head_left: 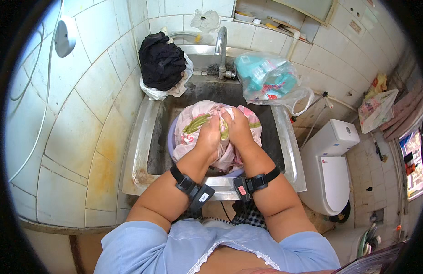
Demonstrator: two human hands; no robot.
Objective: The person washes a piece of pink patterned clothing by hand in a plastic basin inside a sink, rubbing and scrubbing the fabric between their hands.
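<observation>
A pink patterned cloth (187, 137) with green and rose-coloured parts lies bunched up in a lavender basin (171, 144). The basin rests inside a stainless steel sink (137, 161). My left hand (210, 133) grips the cloth near its middle. Close beside it, my right hand (238, 127) holds another fold of the same cloth, thumb uppermost. Both sets of fingertips are partly hidden in the folds. Each forearm wears a black strap with a small device. The cloth covers most of the basin's inside.
A curved metal faucet (222, 51) rises behind the basin. Black fabric (161, 63) in a white plastic bag stands at the sink's back left corner. A clear plastic bag (266, 77) with turquoise packages sits at the back right. Right of the sink is a white toilet (334, 178); a tiled wall (74, 130) closes the left.
</observation>
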